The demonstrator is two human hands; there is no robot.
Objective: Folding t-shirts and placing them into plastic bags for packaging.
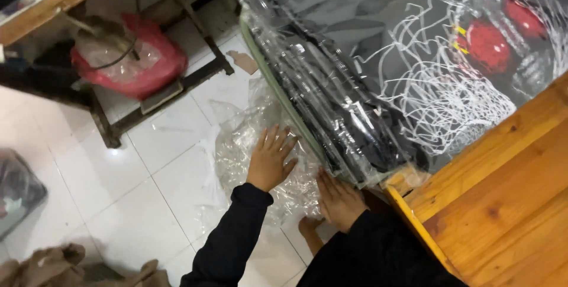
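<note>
We have one view only, worn on the head, looking steeply down and close over the wooden table's [509,174] edge at four o'clock, onto white floor tiles [148,192] toward eight o'clock.

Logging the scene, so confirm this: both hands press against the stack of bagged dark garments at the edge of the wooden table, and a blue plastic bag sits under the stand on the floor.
One detail is wrong: the plastic bag under the stand is red, not blue, as the head view shows. The left hand and right hand do press the garment stack at the wooden table.
</note>
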